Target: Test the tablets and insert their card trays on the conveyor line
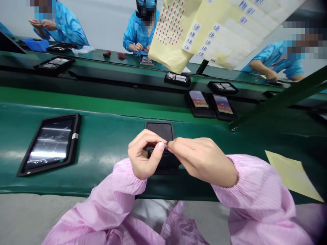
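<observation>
Small thin piece (166,147), mostly hidden, at meeting fingertips just above black tray (159,127). Left hand (143,154): thumb and forefinger pinching piece. Right hand (204,161): fingers bunched, tips at piece; can't tell whether gripping. Tray matte, rounded corners, sunken middle, on smooth, shiny green mat (107,146). Pink sleeves (255,180) finely striped, cuffs gathered. Left: glossy dark tablet (51,139) in matte black frame (76,123). Right: yellow paper sheet (293,175). Far: two lit screens (198,98), side by side.

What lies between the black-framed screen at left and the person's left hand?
The head view shows only green tabletop between the black-framed screen and the left hand.
</observation>
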Motion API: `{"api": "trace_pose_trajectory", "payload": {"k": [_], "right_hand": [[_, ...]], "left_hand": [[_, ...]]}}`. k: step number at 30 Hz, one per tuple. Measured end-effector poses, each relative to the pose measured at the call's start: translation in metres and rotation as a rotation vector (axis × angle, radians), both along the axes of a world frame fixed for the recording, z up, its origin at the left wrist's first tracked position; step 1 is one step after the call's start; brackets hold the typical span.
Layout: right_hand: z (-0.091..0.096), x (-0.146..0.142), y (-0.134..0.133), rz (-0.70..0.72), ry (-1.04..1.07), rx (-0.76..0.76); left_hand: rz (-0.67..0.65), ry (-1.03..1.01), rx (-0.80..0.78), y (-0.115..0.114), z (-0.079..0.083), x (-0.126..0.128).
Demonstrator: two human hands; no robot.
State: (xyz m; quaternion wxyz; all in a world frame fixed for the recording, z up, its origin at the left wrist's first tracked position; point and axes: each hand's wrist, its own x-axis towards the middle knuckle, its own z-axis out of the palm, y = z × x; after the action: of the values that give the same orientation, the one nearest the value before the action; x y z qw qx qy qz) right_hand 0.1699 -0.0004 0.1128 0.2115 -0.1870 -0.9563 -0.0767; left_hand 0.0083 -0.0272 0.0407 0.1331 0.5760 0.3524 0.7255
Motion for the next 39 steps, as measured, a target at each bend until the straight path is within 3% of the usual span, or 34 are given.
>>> {"api": "trace_pose_trajectory", "payload": {"k": [9,11,13,15,18,21,24,35,37,39], "right_hand": [[0.006,-0.003,0.005,0.015,-0.057,-0.127],[0.009,0.000,0.010,-0.018,-0.037,-0.210],[0.003,0.009,0.018,-0.070,0.093,-0.319],[-0.018,0.021,0.024,-0.178,0.377,-0.441],[-0.081,0.030,0.026,-0.352,0.875,-0.611],[-0.149,0.019,0.024,-0.332,0.972,-0.868],[-0.184,0.001,0.024,-0.401,1.049,-0.930],[-0.192,-0.010,0.028,-0.372,1.051,-1.005],[-0.192,-0.004,0.030,-0.356,1.008,-0.947],[-0.188,0.006,0.030,-0.404,0.906,-0.747]], "left_hand": [[0.018,0.000,0.025,0.004,0.003,0.002],[-0.027,-0.043,-0.009,0.008,0.001,-0.001],[-0.154,-0.117,-0.091,0.015,-0.008,-0.007],[-0.368,-0.263,-0.248,0.025,-0.026,-0.013],[-0.658,-0.599,-0.599,0.046,-0.063,-0.020],[-0.705,-0.893,-0.852,0.064,-0.093,-0.022],[-0.682,-1.032,-0.931,0.073,-0.104,-0.021],[-0.848,-1.168,-0.898,0.082,-0.101,-0.023],[-0.856,-1.171,-0.896,0.083,-0.103,-0.024],[-0.835,-1.165,-0.909,0.084,-0.105,-0.025]]}}
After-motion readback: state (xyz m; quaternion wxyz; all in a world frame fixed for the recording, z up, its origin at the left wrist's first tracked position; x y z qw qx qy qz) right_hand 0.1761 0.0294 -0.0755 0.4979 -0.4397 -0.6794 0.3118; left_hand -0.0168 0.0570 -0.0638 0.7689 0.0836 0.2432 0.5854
